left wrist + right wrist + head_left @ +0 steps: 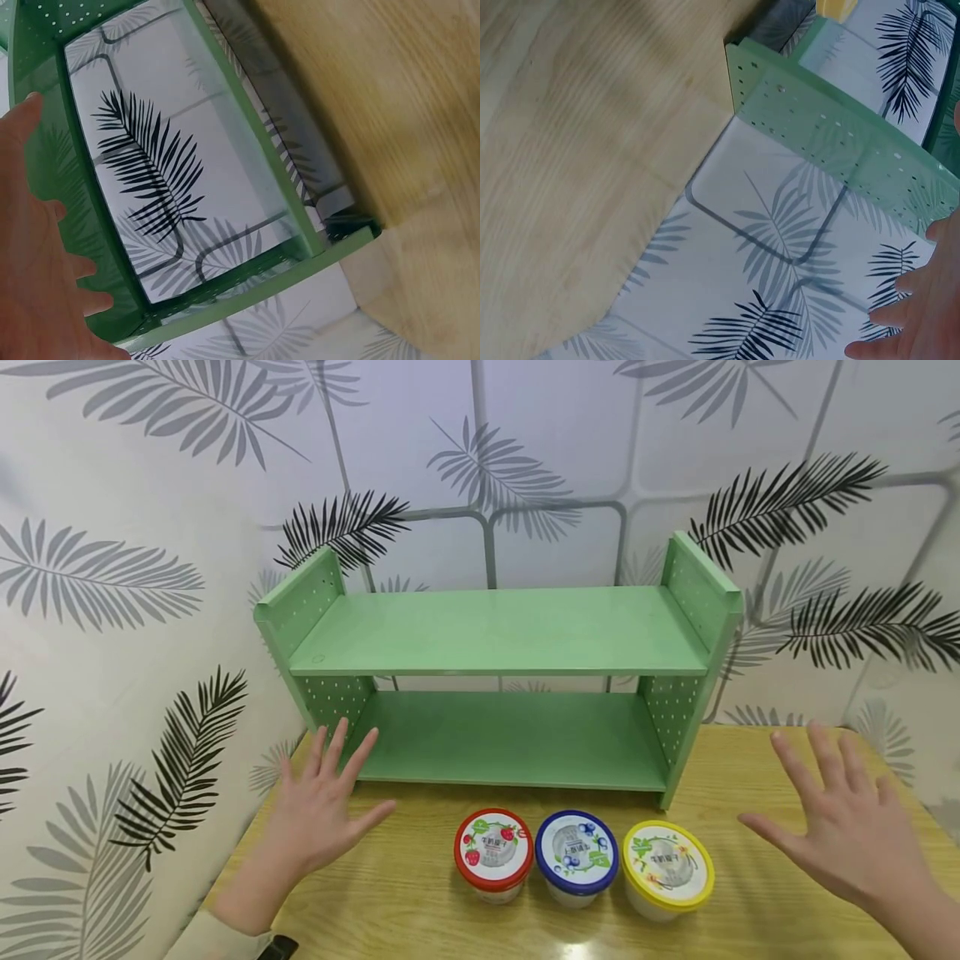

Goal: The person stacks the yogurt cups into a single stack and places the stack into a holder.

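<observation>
A pale sleeve (217, 941) and a dark wristband (279, 947) lie nearest, between seven and eight o'clock. Above them the left hand (318, 818) is raised, its fingers spread wide and nearly straight, their tips in front of the near left end of a green shelf unit (498, 672); whether they touch it I cannot tell. Just before four o'clock the right hand (851, 831) mirrors it, fingers wide and thumb pointing inward to nine, well apart from the unit's right side.

Between the hands, three lidded tubs stand upright in a row on the wood-grain counter (390, 885), in front of the unit: the red-lidded tub (495, 852) at six o'clock, the blue-lidded tub (577, 856) just beside it at five, and the yellow-lidded tub (667, 868) between four and five, nearest the right hand. Their lids bear printed fruit, leaves or flowers around a clear middle.

The unit fills the centre of the dial, with an upper board (495, 631), a lower board (510, 735) and perforated side panels. Behind it, round to twelve, runs a pale wall (420, 452) printed with grey and black fronds
</observation>
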Motion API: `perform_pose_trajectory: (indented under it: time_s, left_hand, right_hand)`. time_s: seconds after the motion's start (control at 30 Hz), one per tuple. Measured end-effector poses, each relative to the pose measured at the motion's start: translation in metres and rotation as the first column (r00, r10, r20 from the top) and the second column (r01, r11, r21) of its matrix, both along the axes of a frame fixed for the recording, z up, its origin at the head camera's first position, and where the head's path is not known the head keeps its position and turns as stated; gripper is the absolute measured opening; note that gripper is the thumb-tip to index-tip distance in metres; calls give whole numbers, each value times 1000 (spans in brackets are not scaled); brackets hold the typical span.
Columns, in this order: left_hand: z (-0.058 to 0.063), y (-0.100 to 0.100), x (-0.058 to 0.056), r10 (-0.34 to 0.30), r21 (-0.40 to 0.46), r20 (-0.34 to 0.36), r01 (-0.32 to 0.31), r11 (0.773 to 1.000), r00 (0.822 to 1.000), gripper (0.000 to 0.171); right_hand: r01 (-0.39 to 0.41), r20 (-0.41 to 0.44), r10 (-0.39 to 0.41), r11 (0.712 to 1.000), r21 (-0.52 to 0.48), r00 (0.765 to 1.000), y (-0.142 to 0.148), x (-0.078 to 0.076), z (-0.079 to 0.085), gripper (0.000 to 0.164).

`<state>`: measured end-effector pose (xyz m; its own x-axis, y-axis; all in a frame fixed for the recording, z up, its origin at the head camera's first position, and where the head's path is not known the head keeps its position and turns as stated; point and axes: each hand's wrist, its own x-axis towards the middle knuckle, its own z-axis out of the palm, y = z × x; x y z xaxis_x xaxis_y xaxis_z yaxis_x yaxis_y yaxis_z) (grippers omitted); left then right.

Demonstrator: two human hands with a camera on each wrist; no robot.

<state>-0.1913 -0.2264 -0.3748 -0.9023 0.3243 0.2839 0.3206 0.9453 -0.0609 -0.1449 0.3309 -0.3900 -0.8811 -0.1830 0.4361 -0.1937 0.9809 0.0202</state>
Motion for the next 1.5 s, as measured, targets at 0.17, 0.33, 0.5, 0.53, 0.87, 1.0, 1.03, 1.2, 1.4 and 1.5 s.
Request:
perform_pose_trajectory:
  time_s: [0.17, 0.33, 0.5, 0.53, 0.87, 1.0, 1.03, 1.2, 1.4, 1.5]
  left_hand:
    - [-11, 6, 0, -22, 81, 21, 20, 997, 1000, 90]
    - [-22, 13, 1, -39, 164, 55, 30, 986, 998, 89]
    - [-33, 20, 2, -50, 228, 72, 32, 973, 996, 89]
    - [-36, 21, 2, -54, 243, 71, 35, 969, 996, 89]
    - [-67, 34, 5, -150, 475, 94, 88, 875, 984, 90]
    - [-78, 39, 10, -201, 583, 123, 93, 807, 972, 90]
    - [-80, 40, 11, -214, 608, 125, 96, 788, 969, 90]
    - [-91, 46, 17, -260, 706, 156, 77, 704, 953, 89]
    - [-104, 53, 25, -279, 786, 236, -14, 618, 931, 92]
    - [-110, 57, 27, -312, 833, 244, -34, 552, 918, 93]
  right_hand:
    - [-19, 12, 19, 1000, -24, 1000, -7, 2, -10, 104]
    - [-33, 28, 35, 997, -63, 999, -13, 4, -18, 102]
    - [-47, 28, 50, 994, -102, 998, -19, 7, -28, 101]
    - [-50, 29, 54, 992, -113, 998, -20, 8, -31, 101]
    - [-60, 87, 91, 950, -306, 992, -31, 14, -53, 94]
    - [-45, 142, 107, 924, -380, 984, -36, 17, -60, 91]
    - [-44, 148, 111, 917, -396, 983, -37, 18, -62, 91]
    - [-25, 195, 128, 889, -457, 973, -42, 21, -68, 88]
    - [29, 272, 132, 856, -516, 953, -47, 24, -75, 86]
    - [51, 305, 137, 842, -538, 943, -48, 24, -77, 85]
